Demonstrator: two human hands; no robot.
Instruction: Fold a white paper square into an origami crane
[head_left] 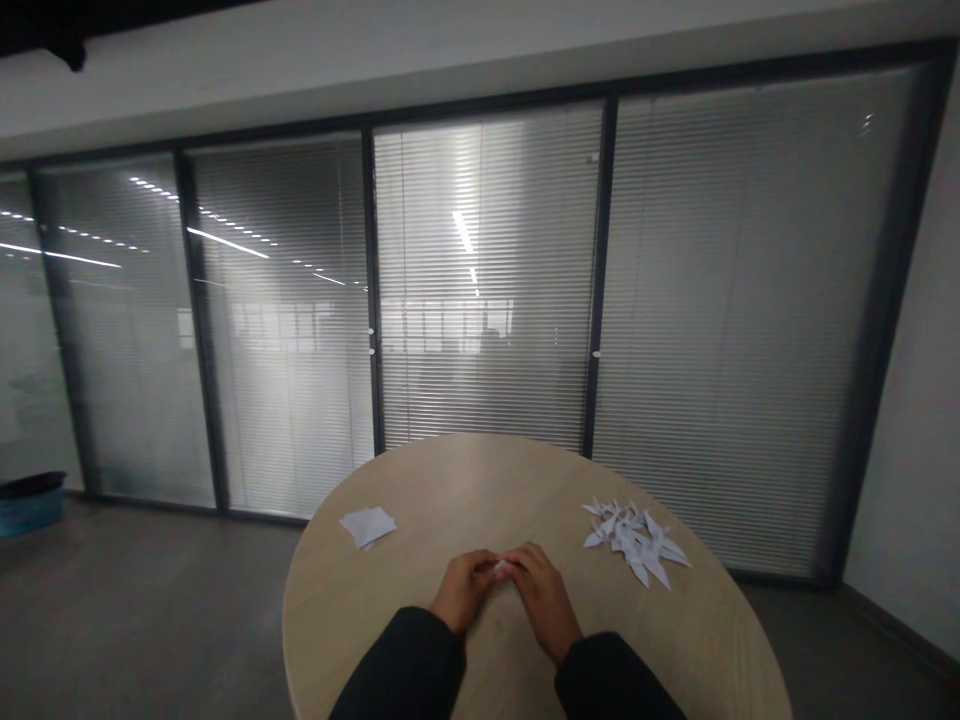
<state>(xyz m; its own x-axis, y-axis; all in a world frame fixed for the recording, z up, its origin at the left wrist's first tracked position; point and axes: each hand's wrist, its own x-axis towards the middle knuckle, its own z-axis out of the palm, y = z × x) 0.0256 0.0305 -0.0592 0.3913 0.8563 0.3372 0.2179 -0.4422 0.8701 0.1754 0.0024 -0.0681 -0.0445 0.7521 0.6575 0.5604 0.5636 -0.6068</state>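
My left hand (463,588) and my right hand (541,595) meet over the middle of a round wooden table (480,480). Pinched between their fingertips is a small piece of white paper (500,567), mostly covered by the fingers, so its folded shape is hard to make out. Off to the left lies a little stack of white paper sheets (367,526). On the right, several folded white paper cranes (636,540) rest in a loose pile. Neither hand touches the stack or the pile.
The table's curved edge (289,590) runs around both sides of me. Beyond it stands a glass partition with blinds (487,380) in dark frames. A blue basket with a dark rim (31,508) sits on the grey floor at far left.
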